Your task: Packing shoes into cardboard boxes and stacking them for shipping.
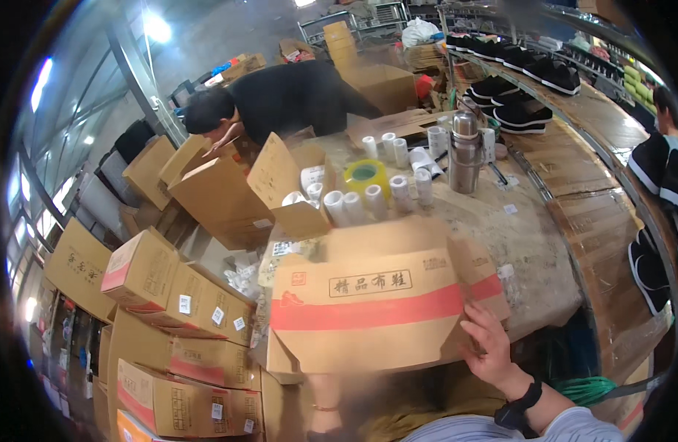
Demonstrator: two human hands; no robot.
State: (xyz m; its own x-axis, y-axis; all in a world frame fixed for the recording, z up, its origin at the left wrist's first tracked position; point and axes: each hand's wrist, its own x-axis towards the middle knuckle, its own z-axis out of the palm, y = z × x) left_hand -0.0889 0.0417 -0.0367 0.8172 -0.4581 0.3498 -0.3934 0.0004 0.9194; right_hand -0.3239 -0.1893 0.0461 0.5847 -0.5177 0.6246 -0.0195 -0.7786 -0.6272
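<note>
The cardboard box [368,317] is right in front of you, over the near edge of the table [538,250]. Its face carries dark characters inside a rectangular frame, a small red square stamp, a red shoe emblem and a wide red band; smaller print at the upper right is too blurred to read. Your right hand [490,345] touches the box's right side with loosely bent fingers; you cannot tell how firmly it grips. Your left wrist [325,399] shows below the box, but the left hand is hidden behind it, so its hold can't be told. Left of you, stacked boxes [151,276] bear white labels [185,304], too small to read. The co-worker [295,99] opposite is partly hidden by open cartons [221,202].
</note>
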